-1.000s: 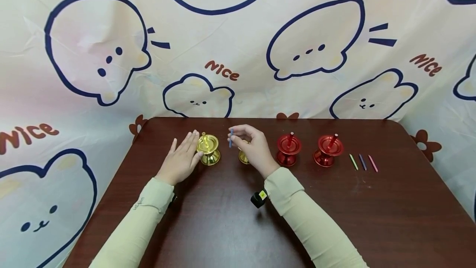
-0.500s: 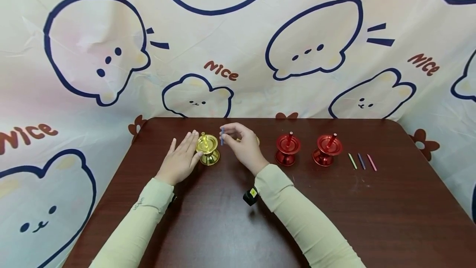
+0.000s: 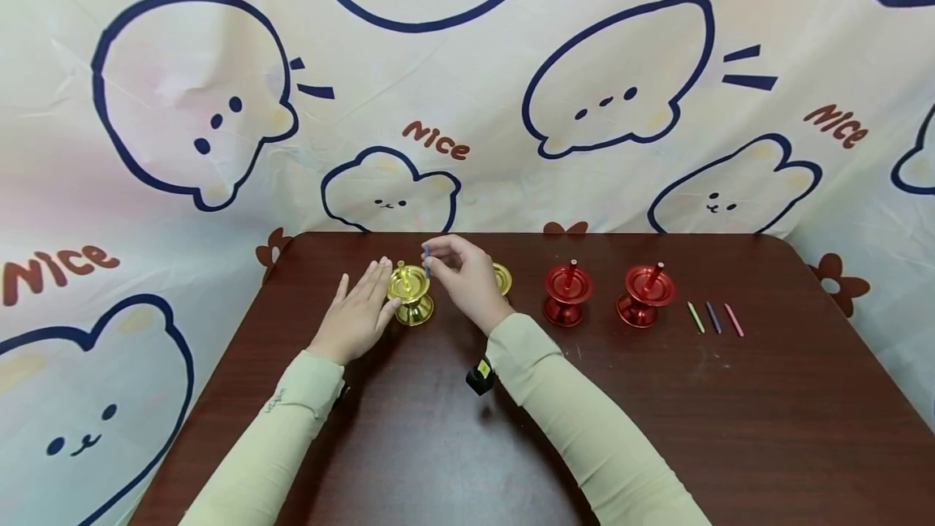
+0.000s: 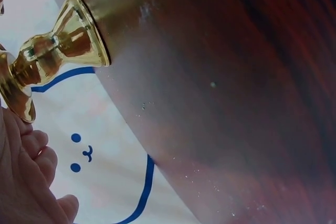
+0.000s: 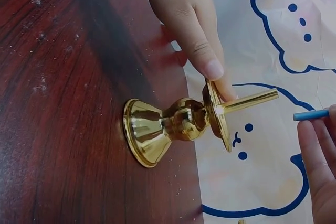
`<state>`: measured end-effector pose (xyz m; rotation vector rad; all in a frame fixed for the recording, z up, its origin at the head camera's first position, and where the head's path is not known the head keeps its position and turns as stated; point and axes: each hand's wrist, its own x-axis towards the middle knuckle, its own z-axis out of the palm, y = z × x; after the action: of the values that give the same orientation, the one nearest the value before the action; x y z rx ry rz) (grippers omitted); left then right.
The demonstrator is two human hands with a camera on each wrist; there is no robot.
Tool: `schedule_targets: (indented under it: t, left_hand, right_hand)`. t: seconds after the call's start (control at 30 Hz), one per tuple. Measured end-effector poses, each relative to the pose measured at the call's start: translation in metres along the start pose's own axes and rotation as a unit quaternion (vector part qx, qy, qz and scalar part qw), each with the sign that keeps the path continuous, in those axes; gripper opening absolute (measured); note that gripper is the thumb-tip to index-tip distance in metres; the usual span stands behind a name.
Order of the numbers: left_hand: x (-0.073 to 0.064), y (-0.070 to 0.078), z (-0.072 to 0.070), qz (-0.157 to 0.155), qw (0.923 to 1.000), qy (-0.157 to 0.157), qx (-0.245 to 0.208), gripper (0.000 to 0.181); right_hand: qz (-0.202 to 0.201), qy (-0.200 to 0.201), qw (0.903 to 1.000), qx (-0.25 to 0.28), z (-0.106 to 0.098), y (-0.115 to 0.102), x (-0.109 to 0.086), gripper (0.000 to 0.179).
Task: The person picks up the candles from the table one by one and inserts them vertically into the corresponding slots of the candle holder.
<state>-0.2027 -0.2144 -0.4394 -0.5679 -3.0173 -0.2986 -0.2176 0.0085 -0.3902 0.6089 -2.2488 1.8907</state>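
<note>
A shiny gold candlestick [image 3: 415, 312] with a dish and a slim upright tube stands left of the table's middle. My left hand [image 3: 354, 311] lies against its dish, fingers straight; thumb and a finger meet the rim in the right wrist view. Between thumb and fingertips, my right hand [image 3: 463, 274] pinches a thin blue candle [image 5: 313, 115]. In the right wrist view the candle's lower end is a short way above the tube [image 5: 252, 100], apart from it. A second gold candlestick [image 3: 502, 277] is partly hidden behind my right hand.
Two red candlesticks [image 3: 566, 311] stand to the right. Beyond them lie a green candle [image 3: 695, 318], a bluish-purple candle [image 3: 713, 318] and a pink candle [image 3: 734, 321] on the dark wooden table [image 3: 438, 445]. A printed cloth [image 3: 497, 96] hangs behind.
My right hand has moved left with the blue candle, from in front of the second gold candlestick to the left one. My left hand has stayed in place.
</note>
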Motion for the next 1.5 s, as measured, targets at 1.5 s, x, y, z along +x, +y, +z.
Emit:
schedule_targets:
  t: [1.5]
  left_hand:
    - [-0.002, -0.002, 0.003, 0.001, 0.9999, 0.007, -0.013, 0.070]
  right_hand:
    - [0.024, -0.013, 0.9995, -0.017, 0.028, -0.008, 0.031, 0.018]
